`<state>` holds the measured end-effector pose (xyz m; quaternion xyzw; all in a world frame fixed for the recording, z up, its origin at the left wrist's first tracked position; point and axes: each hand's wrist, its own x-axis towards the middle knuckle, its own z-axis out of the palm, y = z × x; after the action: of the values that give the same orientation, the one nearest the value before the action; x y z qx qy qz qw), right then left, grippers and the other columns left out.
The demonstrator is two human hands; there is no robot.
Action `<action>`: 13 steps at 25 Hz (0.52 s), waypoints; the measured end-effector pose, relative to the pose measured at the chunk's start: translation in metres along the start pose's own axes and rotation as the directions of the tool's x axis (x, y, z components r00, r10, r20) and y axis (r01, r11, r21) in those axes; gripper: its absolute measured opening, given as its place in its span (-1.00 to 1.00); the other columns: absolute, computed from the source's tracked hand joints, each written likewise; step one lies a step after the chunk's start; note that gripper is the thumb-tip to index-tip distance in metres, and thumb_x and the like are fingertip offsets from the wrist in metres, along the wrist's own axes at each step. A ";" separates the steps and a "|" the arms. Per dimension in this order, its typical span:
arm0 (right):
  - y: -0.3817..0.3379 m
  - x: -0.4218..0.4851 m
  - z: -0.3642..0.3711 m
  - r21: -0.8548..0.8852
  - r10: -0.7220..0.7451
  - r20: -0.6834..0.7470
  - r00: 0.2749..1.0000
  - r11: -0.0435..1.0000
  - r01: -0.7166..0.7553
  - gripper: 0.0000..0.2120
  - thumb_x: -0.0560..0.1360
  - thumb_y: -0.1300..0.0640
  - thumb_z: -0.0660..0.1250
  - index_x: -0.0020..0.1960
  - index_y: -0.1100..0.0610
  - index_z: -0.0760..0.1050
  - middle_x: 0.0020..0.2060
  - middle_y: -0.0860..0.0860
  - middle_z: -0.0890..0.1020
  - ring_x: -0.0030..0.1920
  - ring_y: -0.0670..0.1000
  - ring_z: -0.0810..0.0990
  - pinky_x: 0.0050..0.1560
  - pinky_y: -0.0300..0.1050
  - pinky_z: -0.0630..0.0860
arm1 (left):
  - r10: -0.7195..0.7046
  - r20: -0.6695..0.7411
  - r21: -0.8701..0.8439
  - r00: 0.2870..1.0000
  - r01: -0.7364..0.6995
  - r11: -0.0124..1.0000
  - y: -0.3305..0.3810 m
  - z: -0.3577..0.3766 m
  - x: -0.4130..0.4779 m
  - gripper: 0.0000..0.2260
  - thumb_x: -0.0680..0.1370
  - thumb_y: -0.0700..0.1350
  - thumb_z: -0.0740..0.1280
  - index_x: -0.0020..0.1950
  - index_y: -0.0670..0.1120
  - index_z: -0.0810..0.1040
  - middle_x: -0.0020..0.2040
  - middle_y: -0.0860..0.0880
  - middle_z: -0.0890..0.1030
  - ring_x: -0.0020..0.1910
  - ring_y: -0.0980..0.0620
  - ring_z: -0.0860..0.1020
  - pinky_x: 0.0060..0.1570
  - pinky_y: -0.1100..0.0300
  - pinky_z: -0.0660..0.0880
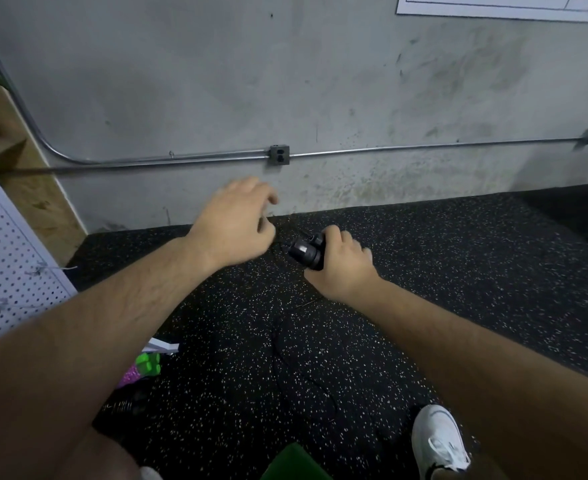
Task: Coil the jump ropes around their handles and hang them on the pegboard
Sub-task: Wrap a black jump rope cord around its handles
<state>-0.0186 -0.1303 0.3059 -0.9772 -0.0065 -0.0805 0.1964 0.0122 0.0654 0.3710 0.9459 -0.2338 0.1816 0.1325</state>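
My right hand grips the black jump rope handles, held together above the floor. The thin black rope trails from them down across the speckled floor toward my feet. Just left of the handles, my left hand has its fingers curled and seems to pinch the rope where it leaves the handles; the rope there is barely visible. The white pegboard leans at the far left edge. A green and pink jump rope lies on the floor below my left forearm, partly hidden.
A grey concrete wall with a metal conduit and an outlet box stands straight ahead. The floor is black speckled rubber. My white shoe is at the lower right. A wooden panel is behind the pegboard.
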 end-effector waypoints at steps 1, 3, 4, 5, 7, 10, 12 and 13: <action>-0.001 0.000 0.000 -0.066 -0.028 -0.068 0.997 0.998 0.024 -0.46 0.42 -0.05 0.39 0.30 0.08 0.29 0.19 0.08 0.47 0.21 0.16 0.47 0.30 0.15 0.32 | 0.111 0.095 -0.029 0.989 -0.109 0.994 0.005 0.001 -0.004 -0.49 0.52 -0.06 0.34 0.47 -0.02 0.36 0.34 0.00 0.42 0.34 0.03 0.40 0.41 0.06 0.31; -0.007 0.000 0.000 -0.155 -0.094 -0.150 0.984 0.985 0.070 -0.44 0.40 -0.03 0.40 0.31 0.11 0.29 0.21 0.10 0.46 0.22 0.17 0.45 0.28 0.12 0.30 | 0.190 0.281 -0.034 0.941 -0.188 0.982 0.015 0.013 -0.009 -0.22 0.47 -0.02 0.39 0.62 -0.04 0.10 0.51 -0.02 0.25 0.50 -0.01 0.22 0.55 -0.01 0.06; -0.011 0.000 0.000 -0.180 -0.121 -0.166 0.979 0.979 0.091 -0.42 0.40 -0.01 0.41 0.32 0.13 0.29 0.22 0.10 0.45 0.22 0.17 0.44 0.28 0.11 0.29 | 0.195 0.307 -0.003 0.931 -0.204 0.979 0.018 0.022 -0.010 -0.16 0.46 -0.01 0.41 0.63 -0.06 0.04 0.55 -0.03 0.22 0.53 -0.02 0.19 0.57 -0.01 0.01; -0.016 0.000 -0.001 -0.193 -0.143 -0.173 0.975 0.975 0.109 -0.41 0.39 0.01 0.42 0.34 0.14 0.29 0.22 0.11 0.44 0.22 0.17 0.43 0.28 0.10 0.29 | 0.187 0.292 0.006 0.938 -0.198 0.980 0.018 0.028 -0.010 -0.17 0.46 -0.02 0.42 0.62 -0.07 0.05 0.54 -0.04 0.25 0.52 -0.03 0.24 0.57 0.00 0.05; -0.023 -0.001 -0.004 -0.203 -0.190 -0.185 0.964 0.967 0.151 -0.39 0.40 0.03 0.42 0.36 0.15 0.29 0.23 0.11 0.44 0.23 0.16 0.42 0.28 0.08 0.29 | 0.158 0.241 -0.066 0.958 -0.146 0.987 0.015 0.030 -0.009 -0.29 0.48 -0.10 0.42 0.56 -0.07 0.16 0.44 -0.06 0.41 0.31 -0.02 0.47 0.40 0.05 0.36; -0.020 -0.002 -0.014 -0.235 -0.267 -0.165 0.949 0.946 0.225 -0.36 0.38 -0.02 0.40 0.39 0.11 0.30 0.21 0.08 0.45 0.23 0.16 0.43 0.29 0.08 0.29 | 0.155 0.232 -0.122 0.960 -0.130 0.984 0.012 0.023 -0.008 -0.29 0.52 -0.14 0.42 0.56 0.01 0.12 0.39 -0.05 0.46 0.03 0.08 0.51 -0.03 0.23 0.45; -0.012 -0.003 -0.023 -0.231 -0.256 -0.115 0.960 0.947 0.225 -0.28 0.35 -0.12 0.39 0.45 -0.05 0.25 0.23 0.04 0.45 0.24 0.16 0.42 0.30 0.13 0.29 | 0.157 0.221 -0.123 0.963 -0.132 0.984 0.010 0.022 -0.008 -0.30 0.53 -0.14 0.41 0.57 0.01 0.11 0.37 -0.05 0.44 -0.03 0.12 0.49 -0.07 0.30 0.38; -0.007 -0.004 -0.028 -0.201 -0.221 -0.096 0.971 0.959 0.199 -0.26 0.34 -0.16 0.39 0.47 -0.16 0.21 0.25 0.03 0.44 0.25 0.17 0.40 0.30 0.17 0.32 | 0.143 0.215 -0.122 0.966 -0.119 0.985 0.007 0.021 -0.008 -0.33 0.54 -0.14 0.40 0.55 0.00 0.13 0.29 -0.04 0.45 -0.09 0.13 0.49 -0.14 0.32 0.37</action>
<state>-0.0269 -0.1343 0.3332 -0.9788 -0.0909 -0.1584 0.0929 0.0078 0.0552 0.3497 0.9342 -0.3186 0.0700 0.1441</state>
